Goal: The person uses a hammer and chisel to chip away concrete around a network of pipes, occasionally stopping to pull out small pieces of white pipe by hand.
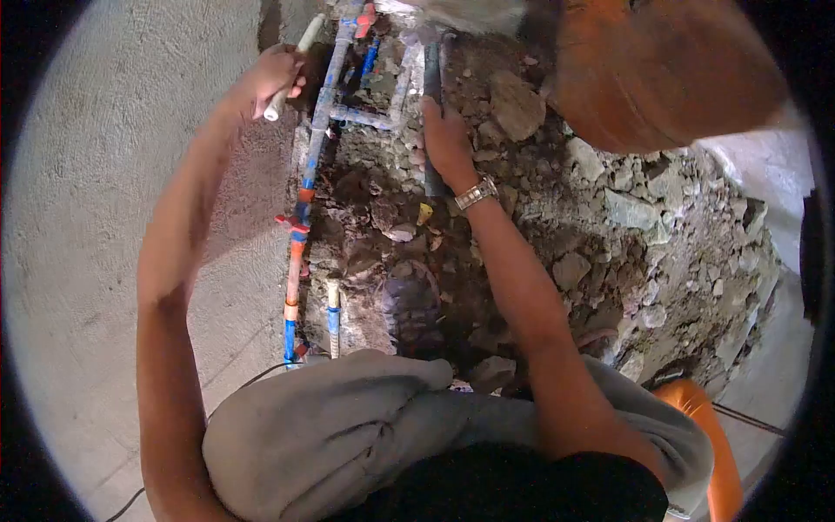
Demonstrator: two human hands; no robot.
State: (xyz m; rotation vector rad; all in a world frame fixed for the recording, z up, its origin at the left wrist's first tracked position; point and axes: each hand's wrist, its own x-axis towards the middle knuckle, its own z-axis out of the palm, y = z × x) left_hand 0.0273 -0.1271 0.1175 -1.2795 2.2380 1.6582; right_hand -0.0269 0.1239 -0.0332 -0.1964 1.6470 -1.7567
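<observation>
Near the wall at upper left, my left hand (277, 76) is closed around a short, pale, pipe-like rod (309, 33), which slants across the palm and shows its end below the fingers. My right hand (446, 142) is wrapped around a dark straight handle (432, 74) that runs up and down over the rubble. Its upper end meets a greyish lump, and I cannot make out whether that is a tool head. Between the hands runs a paint-marked water pipe (320, 122) with a red valve (365, 19) at its top and another red valve (294, 224) lower down.
A rough plastered wall (96, 200) borders the left side. Broken stones and soil (644, 252) cover the right. A large orange rounded object (665, 74) fills the upper right. A short upright pipe (333, 317) stands before my knees, with an orange tube (709, 435) at lower right.
</observation>
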